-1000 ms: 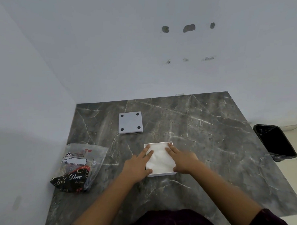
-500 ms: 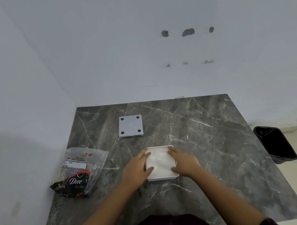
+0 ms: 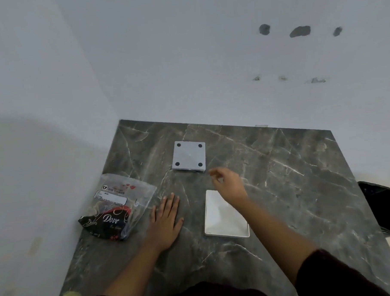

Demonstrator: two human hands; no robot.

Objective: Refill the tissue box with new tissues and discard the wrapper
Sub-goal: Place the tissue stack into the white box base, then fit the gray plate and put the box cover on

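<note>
Left hand (image 3: 164,218) lies flat, palm down on the dark marble surface (image 3: 280,188), fingers spread and pointing away from the body, grip apart and holding nothing; forearm runs back toward the lower edge of frame. It sits between the wrapper (image 3: 116,207) and the tissue box (image 3: 225,216), touching neither as far as can be seen, though the thumb side is just beside the wrapper's right edge. Right hand (image 3: 228,183) is raised above the surface, wrist bent, fingers loosely curled with thumb and forefinger near each other, motion-blurred; grip looks empty, cannot tell if the fingertips actually meet. It hovers past the far edge of the tissue box, near the front right corner of the lid (image 3: 188,156), not touching it. Right forearm crosses over the box's right side, dark sleeve at the elbow. Tissue box is open, white, flat on the surface in front of the body, white tissues inside. Lid lies upside down farther back, four dark round feet up. Wrapper, clear plastic with black and red "Dove" print, lies crumpled at the left edge of the surface by the wall. Black bin (image 3: 384,209) stands on the floor off the right edge.
</note>
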